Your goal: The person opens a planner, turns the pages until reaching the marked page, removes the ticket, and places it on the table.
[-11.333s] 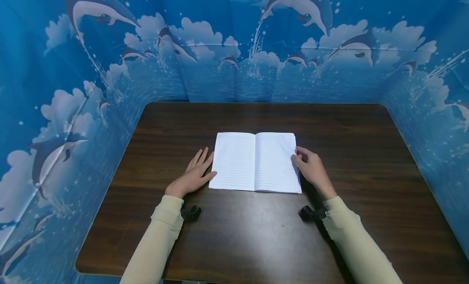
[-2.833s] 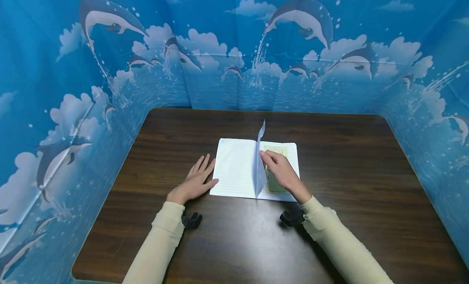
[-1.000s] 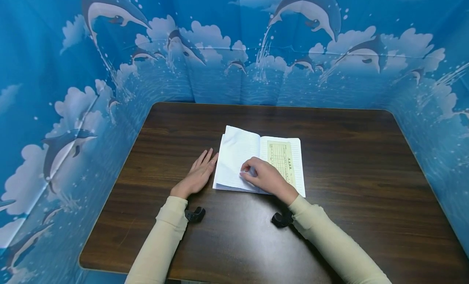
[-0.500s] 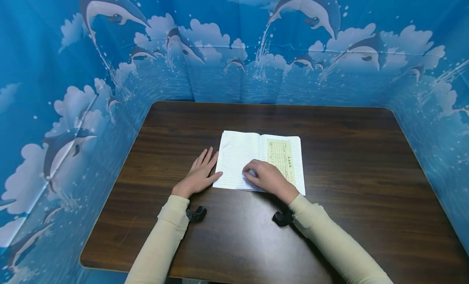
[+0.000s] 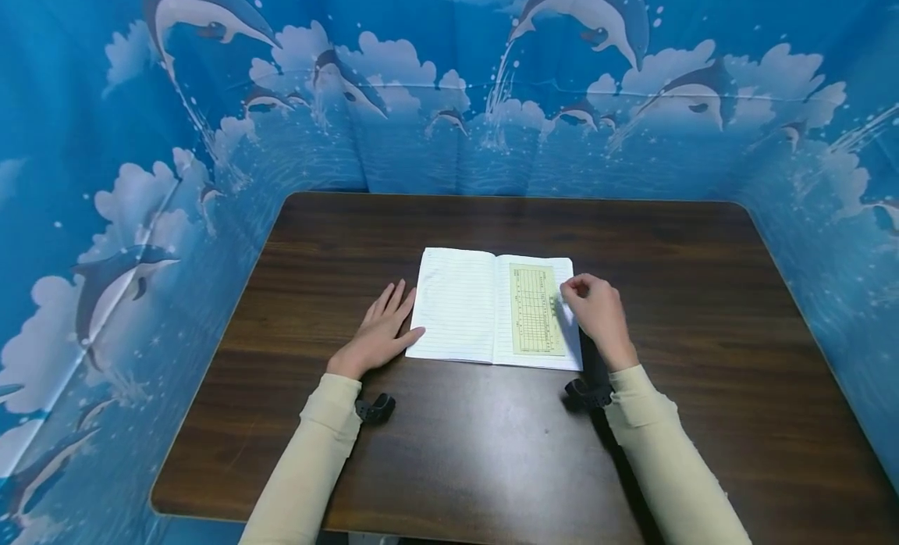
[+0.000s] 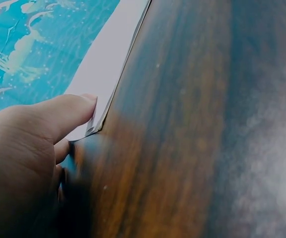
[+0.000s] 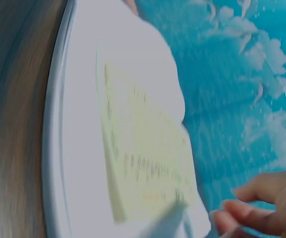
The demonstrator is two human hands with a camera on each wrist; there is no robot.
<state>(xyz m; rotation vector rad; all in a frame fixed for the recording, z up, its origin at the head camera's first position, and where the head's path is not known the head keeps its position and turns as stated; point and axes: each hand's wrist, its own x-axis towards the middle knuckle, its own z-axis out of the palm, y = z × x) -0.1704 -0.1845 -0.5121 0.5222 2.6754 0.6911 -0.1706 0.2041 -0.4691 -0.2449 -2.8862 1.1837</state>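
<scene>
An open lined notebook (image 5: 456,303) lies on the table with both pages spread. On its right page is a pale yellow-green printed slip (image 5: 535,311) with a grid, also seen in the right wrist view as a slip (image 7: 148,144). My left hand (image 5: 375,338) rests beside the notebook's left edge, fingers extended. In the left wrist view, that hand's thumb (image 6: 76,111) lies on the page near the corner. At the right page's outer edge, my right hand (image 5: 600,315) hovers with loosely bent fingers (image 7: 254,218); nothing shows between them.
The dark wood-grain table (image 5: 449,451) surrounds the notebook, its far edge meeting a blue dolphin-print curtain (image 5: 421,154). The curtain also runs along the left and right sides. A black band with a camera (image 5: 375,408) sits on the left wrist, another (image 5: 586,393) on the right.
A leaf was turned from right to left, baring the slip, and it now lies flat. Since half a second ago my right hand has moved from the left page to the right edge.
</scene>
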